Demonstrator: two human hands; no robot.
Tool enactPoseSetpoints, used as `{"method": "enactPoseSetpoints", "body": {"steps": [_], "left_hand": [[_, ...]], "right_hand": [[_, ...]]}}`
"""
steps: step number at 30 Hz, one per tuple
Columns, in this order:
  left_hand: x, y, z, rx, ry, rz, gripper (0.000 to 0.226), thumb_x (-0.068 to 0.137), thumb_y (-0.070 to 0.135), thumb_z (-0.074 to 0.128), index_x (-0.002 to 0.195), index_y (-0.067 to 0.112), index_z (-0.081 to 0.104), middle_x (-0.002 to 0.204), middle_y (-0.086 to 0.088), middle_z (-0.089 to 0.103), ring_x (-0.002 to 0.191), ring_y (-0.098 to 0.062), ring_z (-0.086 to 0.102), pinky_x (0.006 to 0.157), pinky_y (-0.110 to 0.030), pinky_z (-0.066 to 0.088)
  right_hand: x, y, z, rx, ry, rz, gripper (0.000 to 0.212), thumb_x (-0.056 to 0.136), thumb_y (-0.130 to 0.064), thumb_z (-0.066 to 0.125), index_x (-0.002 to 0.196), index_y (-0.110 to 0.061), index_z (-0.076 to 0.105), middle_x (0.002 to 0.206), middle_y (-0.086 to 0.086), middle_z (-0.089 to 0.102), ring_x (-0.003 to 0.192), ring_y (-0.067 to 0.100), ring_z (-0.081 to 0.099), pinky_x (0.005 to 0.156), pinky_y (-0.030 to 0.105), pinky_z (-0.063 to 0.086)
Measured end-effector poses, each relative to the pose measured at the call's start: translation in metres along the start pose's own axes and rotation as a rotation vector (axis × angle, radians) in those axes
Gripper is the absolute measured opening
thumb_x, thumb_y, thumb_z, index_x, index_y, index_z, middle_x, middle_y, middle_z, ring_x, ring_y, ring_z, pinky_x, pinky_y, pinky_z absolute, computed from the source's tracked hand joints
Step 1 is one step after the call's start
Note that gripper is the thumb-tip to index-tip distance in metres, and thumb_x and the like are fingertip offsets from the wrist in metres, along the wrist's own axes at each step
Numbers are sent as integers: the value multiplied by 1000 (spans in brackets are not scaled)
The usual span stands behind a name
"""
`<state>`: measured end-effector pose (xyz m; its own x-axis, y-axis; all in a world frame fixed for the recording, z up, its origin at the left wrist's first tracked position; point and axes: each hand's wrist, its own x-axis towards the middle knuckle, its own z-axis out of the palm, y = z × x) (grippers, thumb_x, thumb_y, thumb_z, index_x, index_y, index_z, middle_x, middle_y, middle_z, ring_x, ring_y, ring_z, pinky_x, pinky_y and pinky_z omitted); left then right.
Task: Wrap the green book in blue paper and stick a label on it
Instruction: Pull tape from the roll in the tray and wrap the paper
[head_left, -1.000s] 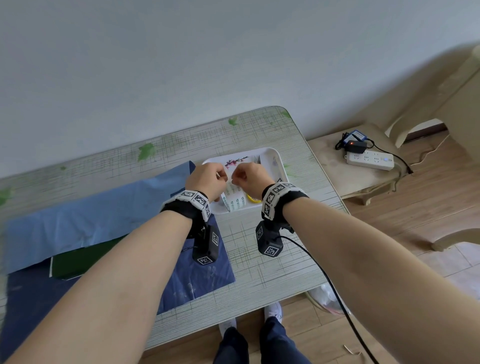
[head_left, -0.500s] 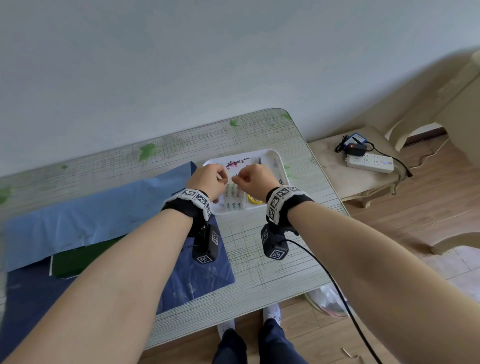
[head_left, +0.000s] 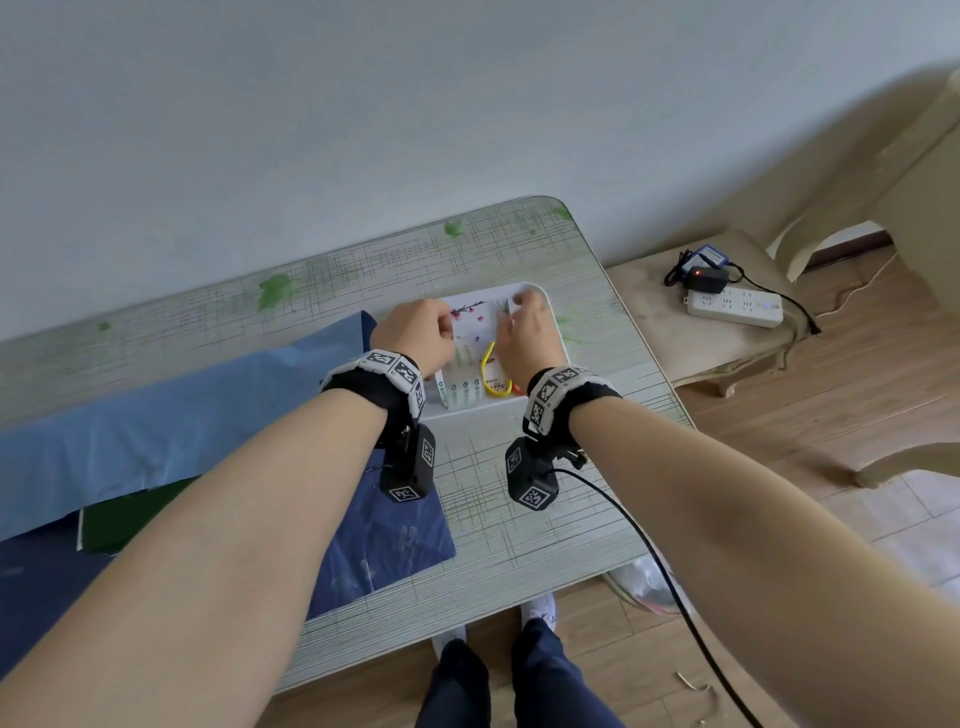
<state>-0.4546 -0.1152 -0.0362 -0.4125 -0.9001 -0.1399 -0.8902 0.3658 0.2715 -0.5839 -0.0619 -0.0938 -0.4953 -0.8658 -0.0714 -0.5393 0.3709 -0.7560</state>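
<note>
A person's left hand (head_left: 415, 332), fingers curled, and right hand (head_left: 527, 338) reach over a white tray (head_left: 550, 332) of label sheets (head_left: 465, 384) on a patterned table (head_left: 519, 530); whether either hand grips anything cannot be told. A yellow-handled tool (head_left: 488, 371) lies in the tray. Well to the left, the green book (head_left: 135, 512) rests on blue paper (head_left: 156, 431), partly under a folded flap.

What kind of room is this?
Probably a room in someone's home, set up for crafts: a patterned table against a plain wall, a wood floor, and a power strip on a low stool.
</note>
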Motion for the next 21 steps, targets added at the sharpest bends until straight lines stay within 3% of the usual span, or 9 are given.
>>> {"method": "enactPoseSetpoints", "body": {"steps": [4,7,9,13,15,18,21], "left_hand": [[-1,-4,1,-2,-22,9,13,83,13,46,79,20,56,83,2,67,58,-21,63,55,-26,47],[-5,-2,-2,1,-100,58,27,83,16,49,108,25,54,97,4,59,67,-24,61,65,-32,54],[-5,-1,-5,11,-108,99,33,83,19,52,115,28,51,96,4,56,67,-23,60,66,-33,54],[-6,-4,-3,-6,-51,128,5,88,24,54,92,23,57,78,5,62,64,-20,60,62,-30,50],[-6,-4,-2,11,-16,139,9,89,21,53,82,22,59,67,8,60,61,-19,60,64,-31,53],[-4,-2,-5,40,1,148,14,88,20,52,76,24,56,58,11,55,56,-17,59,63,-29,52],[-2,-11,-8,45,-23,148,14,88,20,50,77,25,56,65,8,60,51,-15,60,57,-28,52]], "right_hand": [[0,14,-16,-388,-258,156,28,98,-13,35,112,0,55,111,15,62,89,27,59,75,33,49],[-7,22,-11,-592,-374,90,31,100,-24,37,111,-5,59,111,12,64,100,28,62,78,33,51],[-8,23,-11,-613,-337,129,33,96,-37,44,108,-11,60,106,9,64,96,25,62,74,31,48],[-6,23,-10,-675,-286,156,34,87,-42,57,104,-14,60,96,6,62,87,25,62,69,30,49],[-5,26,-7,-649,-268,160,29,86,-33,60,104,-11,60,91,6,59,80,25,60,64,29,48],[1,25,-8,-614,-265,124,16,90,-17,53,100,-7,59,92,7,61,87,26,63,64,29,46],[5,20,-4,-568,-294,86,19,92,-25,51,96,-7,56,87,5,58,87,26,64,64,30,47]]}}
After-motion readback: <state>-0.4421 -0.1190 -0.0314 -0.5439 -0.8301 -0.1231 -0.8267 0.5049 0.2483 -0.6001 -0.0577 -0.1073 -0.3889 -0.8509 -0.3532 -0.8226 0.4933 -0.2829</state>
